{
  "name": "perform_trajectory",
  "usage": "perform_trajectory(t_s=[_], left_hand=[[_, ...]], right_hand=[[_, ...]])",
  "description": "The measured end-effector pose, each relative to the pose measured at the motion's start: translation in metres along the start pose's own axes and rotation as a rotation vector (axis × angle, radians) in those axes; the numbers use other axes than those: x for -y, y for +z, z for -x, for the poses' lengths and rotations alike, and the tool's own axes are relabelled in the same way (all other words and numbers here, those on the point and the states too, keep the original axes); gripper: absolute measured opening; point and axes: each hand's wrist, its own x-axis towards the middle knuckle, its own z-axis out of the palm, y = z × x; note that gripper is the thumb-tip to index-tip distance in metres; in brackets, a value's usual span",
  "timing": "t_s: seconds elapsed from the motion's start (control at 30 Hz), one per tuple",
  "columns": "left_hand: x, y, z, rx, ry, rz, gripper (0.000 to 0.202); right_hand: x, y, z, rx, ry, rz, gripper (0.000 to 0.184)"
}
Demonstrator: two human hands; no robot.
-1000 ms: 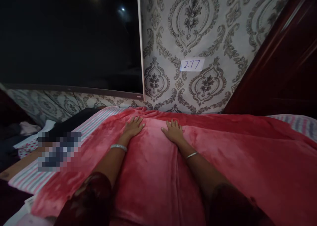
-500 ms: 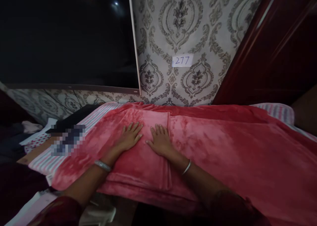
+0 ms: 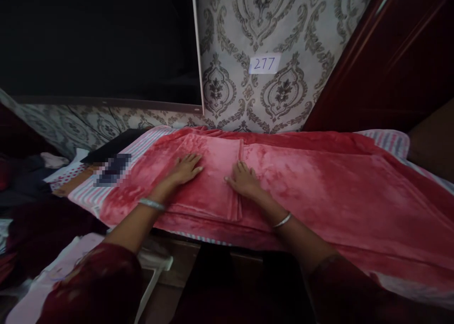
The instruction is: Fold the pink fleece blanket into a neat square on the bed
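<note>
A red plush blanket (image 3: 319,182) lies spread over a bed, with a folded panel (image 3: 213,177) on its left part. My left hand (image 3: 185,169) rests flat and open on that panel, fingers pointing toward the wall. Along the panel's right edge my right hand (image 3: 244,180) presses down with fingers spread, also open. Each wrist carries a silver bangle. Neither hand grips anything.
A striped sheet (image 3: 392,141) shows under the blanket at both ends. A dark TV screen (image 3: 99,45) hangs on patterned wallpaper beside a paper label reading 277 (image 3: 264,64). A dark red wooden door (image 3: 397,64) stands right. Clothes and papers (image 3: 53,172) lie left.
Both hands have slid back toward me over the blanket, and my right hand moved onto the folded panel's right edge. The view has pulled back, showing the bed's near edge.
</note>
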Motion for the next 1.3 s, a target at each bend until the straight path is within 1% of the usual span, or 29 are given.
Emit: perform_trajectory(t_s=[0.07, 0.13, 0.17, 0.23, 0.3, 0.4, 0.53, 0.63, 0.8, 1.07, 1.3], left_hand=[[0.004, -0.001, 0.02, -0.051, -0.005, -0.011, 0.065], [0.007, 0.004, 0.039, -0.075, -0.034, -0.04, 0.064], [0.007, 0.008, 0.046, -0.074, -0.061, -0.06, 0.065], [0.007, 0.019, 0.056, -0.075, -0.108, -0.095, 0.064], [0.006, 0.028, 0.061, -0.093, -0.123, -0.124, 0.063], [0.004, 0.035, 0.061, -0.124, -0.12, -0.144, 0.062], [0.003, 0.034, 0.06, -0.129, -0.119, -0.138, 0.062], [0.002, 0.032, 0.058, -0.108, -0.129, -0.137, 0.063], [-0.002, 0.028, 0.06, -0.031, -0.146, -0.145, 0.063], [0.0, 0.027, 0.065, -0.036, -0.134, -0.123, 0.063], [0.006, 0.034, 0.06, -0.079, -0.13, -0.128, 0.062]], right_hand=[[0.017, -0.003, 0.015, -0.059, -0.099, -0.03, 0.073], [0.035, 0.001, 0.028, -0.105, -0.238, -0.061, 0.074], [0.042, 0.005, 0.033, -0.098, -0.283, -0.072, 0.074], [0.048, 0.016, 0.04, -0.047, -0.31, -0.078, 0.074], [0.044, 0.024, 0.046, -0.007, -0.297, -0.076, 0.073], [0.027, 0.028, 0.057, -0.009, -0.274, -0.091, 0.071], [0.006, 0.028, 0.073, -0.019, -0.226, -0.124, 0.069], [-0.002, 0.035, 0.082, -0.073, -0.2, -0.12, 0.068], [-0.004, 0.047, 0.084, -0.164, -0.196, -0.082, 0.064], [-0.004, 0.053, 0.085, -0.292, -0.225, -0.073, 0.056], [-0.003, 0.059, 0.089, -0.408, -0.23, -0.147, 0.047]])
